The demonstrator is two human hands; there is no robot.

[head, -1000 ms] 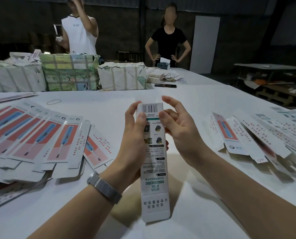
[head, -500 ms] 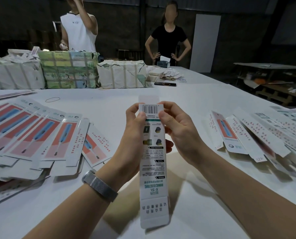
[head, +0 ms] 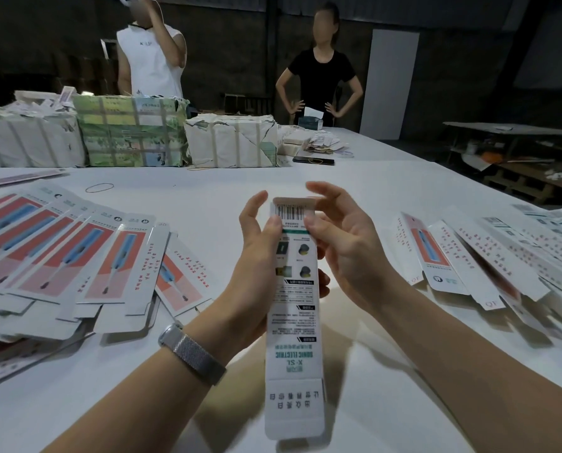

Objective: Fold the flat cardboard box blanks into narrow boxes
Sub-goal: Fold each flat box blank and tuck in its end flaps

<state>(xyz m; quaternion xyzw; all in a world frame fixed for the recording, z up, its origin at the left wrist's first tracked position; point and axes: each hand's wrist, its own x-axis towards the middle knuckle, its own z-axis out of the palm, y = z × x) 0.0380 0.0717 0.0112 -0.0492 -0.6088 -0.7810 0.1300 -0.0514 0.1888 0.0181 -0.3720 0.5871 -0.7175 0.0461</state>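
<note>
A long narrow white box (head: pixel 294 322) with a barcode at its far end and green print stands lengthwise above the table in front of me. My left hand (head: pixel 256 266) grips its left side with the thumb on the barcode face. My right hand (head: pixel 341 246) holds the right side, thumb on the printed face, fingers curled over the far end where a small flap is bent inward. The near end flap hangs open. Flat red-and-blue blanks (head: pixel 77 256) are fanned out on the left. More white blanks (head: pixel 489 259) lie spread on the right.
Wrapped bundles (head: pixel 129 135) line the far side of the white table (head: pixel 355 178). A rubber band (head: pixel 99 188) and a dark phone (head: pixel 313 161) lie on it. Two people stand behind the table. A second table (head: pixel 515 132) stands at the right.
The flap at the box's far end has been folded down over the opening. My right fingers lifted and now curl above that end. The box stays in the same place.
</note>
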